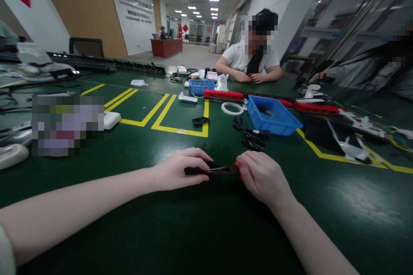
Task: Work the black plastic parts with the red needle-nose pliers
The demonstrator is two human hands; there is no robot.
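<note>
Black plastic strip [211,170]: I'm gripping it with my left hand [176,168] and right hand [263,176], fingers curled closed (red bit showing), on the table just nearer me than the blue bin [274,117].

worktop [200,223]: dark green, smooth, slightly glossy covering
black part [211,170]: matt black plastic, held between both hands
blue bin [274,118]: smooth moulded plastic
white ring [232,108]: smooth, white, apparently plastic
lane markings [163,114]: flat yellow tape
</note>
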